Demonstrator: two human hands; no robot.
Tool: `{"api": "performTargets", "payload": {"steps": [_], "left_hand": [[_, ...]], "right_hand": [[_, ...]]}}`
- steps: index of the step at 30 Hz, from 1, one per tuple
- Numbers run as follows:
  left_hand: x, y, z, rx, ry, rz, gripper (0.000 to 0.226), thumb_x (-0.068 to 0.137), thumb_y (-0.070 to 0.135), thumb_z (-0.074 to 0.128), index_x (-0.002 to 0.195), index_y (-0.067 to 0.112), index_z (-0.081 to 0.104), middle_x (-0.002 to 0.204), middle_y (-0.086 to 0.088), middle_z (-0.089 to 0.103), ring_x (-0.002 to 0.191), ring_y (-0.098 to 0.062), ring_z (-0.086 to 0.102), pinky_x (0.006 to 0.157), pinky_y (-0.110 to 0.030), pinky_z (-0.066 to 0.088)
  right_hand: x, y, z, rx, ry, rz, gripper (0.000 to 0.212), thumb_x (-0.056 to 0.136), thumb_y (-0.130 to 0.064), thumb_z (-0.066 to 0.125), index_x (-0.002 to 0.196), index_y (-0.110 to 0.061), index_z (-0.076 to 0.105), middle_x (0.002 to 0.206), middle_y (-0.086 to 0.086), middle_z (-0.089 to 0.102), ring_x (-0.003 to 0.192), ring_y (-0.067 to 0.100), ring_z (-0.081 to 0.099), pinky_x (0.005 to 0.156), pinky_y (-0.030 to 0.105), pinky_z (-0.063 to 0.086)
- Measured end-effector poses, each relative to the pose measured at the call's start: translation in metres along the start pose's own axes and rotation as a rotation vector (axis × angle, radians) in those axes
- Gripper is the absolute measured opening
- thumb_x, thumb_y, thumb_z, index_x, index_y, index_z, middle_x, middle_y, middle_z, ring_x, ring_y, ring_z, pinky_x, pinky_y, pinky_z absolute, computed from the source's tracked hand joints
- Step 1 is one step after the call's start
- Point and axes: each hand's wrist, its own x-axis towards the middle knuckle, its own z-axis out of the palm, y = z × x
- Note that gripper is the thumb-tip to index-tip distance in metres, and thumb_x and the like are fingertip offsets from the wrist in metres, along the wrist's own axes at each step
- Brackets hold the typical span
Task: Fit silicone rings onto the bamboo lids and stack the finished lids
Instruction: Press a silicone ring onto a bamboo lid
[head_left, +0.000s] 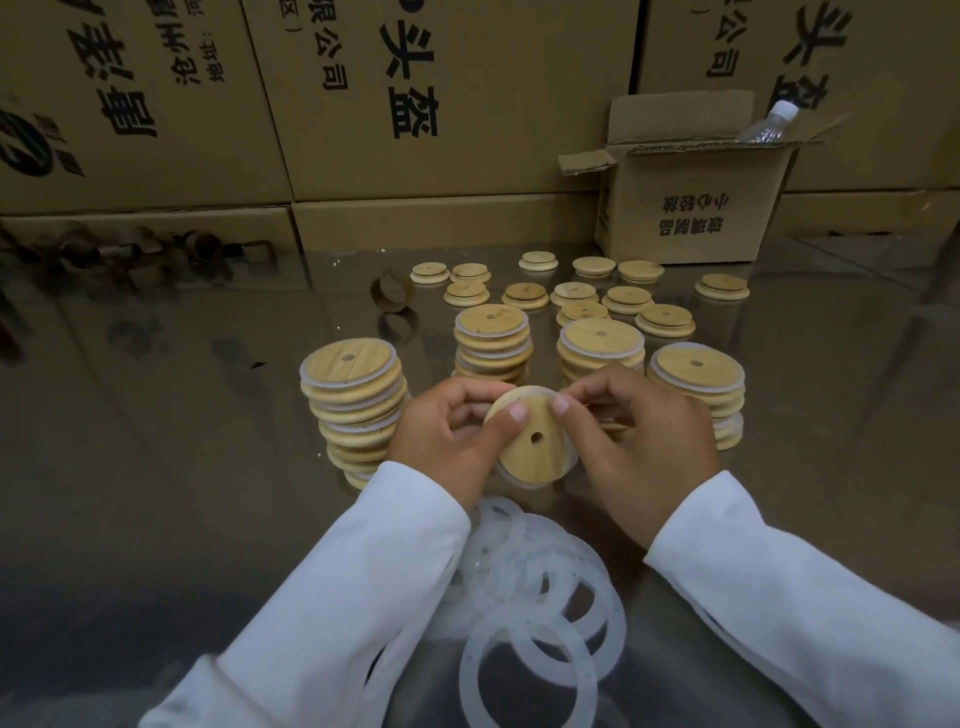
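Both my hands hold one round bamboo lid (535, 447) with a small centre hole, tilted above the table. My left hand (452, 431) grips its left edge with the thumb on top. My right hand (639, 436) pinches the upper right edge, where a translucent silicone ring shows around the rim. A pile of loose white silicone rings (540, 597) lies on the table below my wrists. Several stacks of ringed lids stand behind: one at left (353, 400), one centre (492, 343), one right of centre (601, 345), one far right (698, 379). Loose single lids (576, 293) lie farther back.
The table top (182, 415) is glossy and reflective. An open small cardboard box (691, 208) with a plastic bottle (769, 124) stands at the back right. Large cartons (415, 104) wall off the back. Cardboard tape cores (392, 291) lie at back left.
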Motion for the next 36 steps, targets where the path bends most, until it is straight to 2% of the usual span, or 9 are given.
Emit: {"api": "performTargets", "payload": {"steps": [3, 6, 8, 18, 22, 26, 31, 34, 36], "left_hand": [[-0.001, 0.001, 0.001, 0.021, -0.008, 0.010, 0.011, 0.080, 0.005, 0.064, 0.083, 0.015, 0.064, 0.076, -0.001, 0.068, 0.065, -0.002, 0.066, 0.056, -0.015, 0.051], [-0.001, 0.003, 0.000, 0.047, -0.011, 0.027, 0.013, 0.081, 0.004, 0.063, 0.084, 0.016, 0.063, 0.078, -0.001, 0.067, 0.066, -0.001, 0.065, 0.057, -0.014, 0.051], [-0.001, 0.005, -0.001, 0.060, -0.012, 0.040, 0.014, 0.082, 0.004, 0.062, 0.085, 0.018, 0.062, 0.080, -0.001, 0.067, 0.066, 0.000, 0.065, 0.058, -0.013, 0.051], [0.000, 0.014, -0.006, 0.102, -0.021, 0.113, 0.017, 0.084, 0.004, 0.059, 0.087, 0.021, 0.061, 0.085, -0.001, 0.067, 0.070, 0.001, 0.064, 0.060, -0.012, 0.050], [0.001, 0.013, -0.006, 0.077, 0.002, 0.104, 0.016, 0.085, 0.003, 0.059, 0.088, 0.019, 0.062, 0.083, -0.001, 0.067, 0.066, 0.003, 0.063, 0.057, -0.010, 0.046], [-0.001, 0.011, -0.005, 0.103, 0.009, 0.109, 0.015, 0.083, 0.006, 0.061, 0.087, 0.020, 0.061, 0.083, 0.001, 0.067, 0.068, 0.002, 0.064, 0.056, -0.009, 0.047], [-0.001, 0.008, -0.002, 0.074, 0.054, 0.107, 0.011, 0.082, 0.005, 0.063, 0.091, 0.013, 0.062, 0.083, -0.001, 0.067, 0.067, 0.001, 0.064, 0.055, -0.010, 0.047], [0.000, 0.008, -0.002, 0.045, 0.073, 0.107, 0.011, 0.082, 0.005, 0.062, 0.092, 0.012, 0.062, 0.083, -0.001, 0.067, 0.067, 0.001, 0.064, 0.055, -0.010, 0.047], [0.000, 0.008, -0.002, 0.037, 0.071, 0.108, 0.012, 0.083, 0.005, 0.061, 0.089, 0.015, 0.062, 0.083, 0.000, 0.067, 0.067, 0.001, 0.064, 0.056, -0.011, 0.048]], "right_hand": [[0.001, 0.002, -0.001, -0.076, -0.022, -0.048, 0.004, 0.086, -0.033, 0.058, 0.083, -0.033, 0.055, 0.075, -0.016, 0.060, 0.075, 0.008, 0.059, 0.069, 0.025, 0.050], [0.005, 0.003, -0.001, -0.009, -0.012, -0.018, 0.014, 0.085, -0.026, 0.061, 0.075, -0.032, 0.055, 0.071, -0.020, 0.057, 0.072, 0.001, 0.057, 0.064, 0.007, 0.043], [0.007, 0.002, -0.002, 0.086, -0.009, 0.040, 0.020, 0.084, -0.021, 0.064, 0.069, -0.032, 0.056, 0.072, -0.020, 0.059, 0.074, -0.001, 0.057, 0.064, 0.006, 0.043], [0.011, -0.003, -0.009, 0.183, -0.052, 0.059, 0.016, 0.084, -0.019, 0.063, 0.071, -0.028, 0.059, 0.078, -0.007, 0.067, 0.078, 0.014, 0.063, 0.074, 0.034, 0.053], [0.010, -0.007, -0.009, 0.156, -0.051, 0.000, 0.019, 0.085, -0.020, 0.062, 0.071, -0.032, 0.056, 0.077, -0.011, 0.065, 0.077, 0.010, 0.063, 0.072, 0.031, 0.053], [0.007, -0.005, -0.006, 0.220, -0.047, 0.052, 0.018, 0.084, -0.019, 0.063, 0.072, -0.031, 0.058, 0.078, -0.011, 0.065, 0.079, 0.010, 0.063, 0.075, 0.031, 0.054], [-0.001, -0.006, 0.000, 0.188, -0.015, 0.072, 0.011, 0.081, -0.031, 0.063, 0.081, -0.039, 0.055, 0.082, -0.024, 0.061, 0.081, -0.007, 0.060, 0.069, 0.017, 0.050], [-0.004, -0.009, 0.001, 0.140, 0.034, 0.037, 0.011, 0.082, -0.031, 0.062, 0.084, -0.038, 0.054, 0.082, -0.028, 0.058, 0.077, -0.007, 0.060, 0.071, 0.023, 0.051], [-0.002, -0.010, 0.001, 0.162, 0.071, 0.048, 0.008, 0.083, -0.027, 0.063, 0.079, -0.033, 0.058, 0.081, -0.023, 0.062, 0.076, -0.001, 0.063, 0.072, 0.029, 0.054]]}}
